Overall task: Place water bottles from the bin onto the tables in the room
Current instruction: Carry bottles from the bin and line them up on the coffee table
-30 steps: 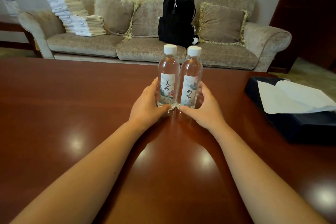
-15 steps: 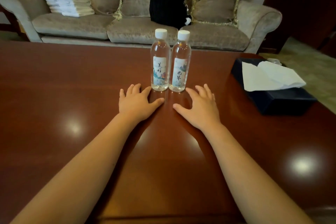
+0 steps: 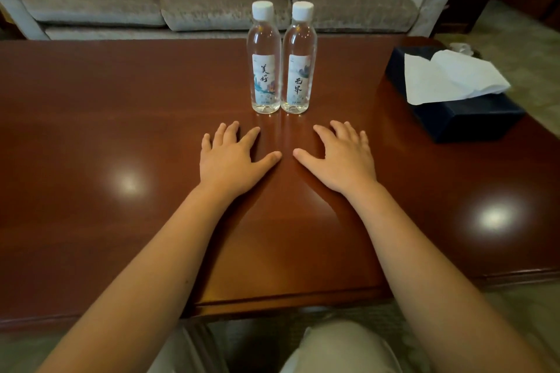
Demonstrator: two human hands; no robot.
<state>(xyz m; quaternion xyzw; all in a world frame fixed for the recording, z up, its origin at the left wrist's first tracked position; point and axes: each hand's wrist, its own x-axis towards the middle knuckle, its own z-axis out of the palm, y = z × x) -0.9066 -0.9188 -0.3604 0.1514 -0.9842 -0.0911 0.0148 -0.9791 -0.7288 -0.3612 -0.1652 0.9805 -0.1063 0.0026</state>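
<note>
Our left hand and right hand lie flat on the table, fingers spread, holding nothing, thumbs nearly meeting. Just beyond them stand the left bottle and the right bottle, upright, capped, side by side and close to touching, labels facing us. A tissue box sits well out past the right hand. We judge this pair placed. To finish cleanly, we should draw both hands straight back, clear of the bottles, then seek the bin, which is out of view.
</note>
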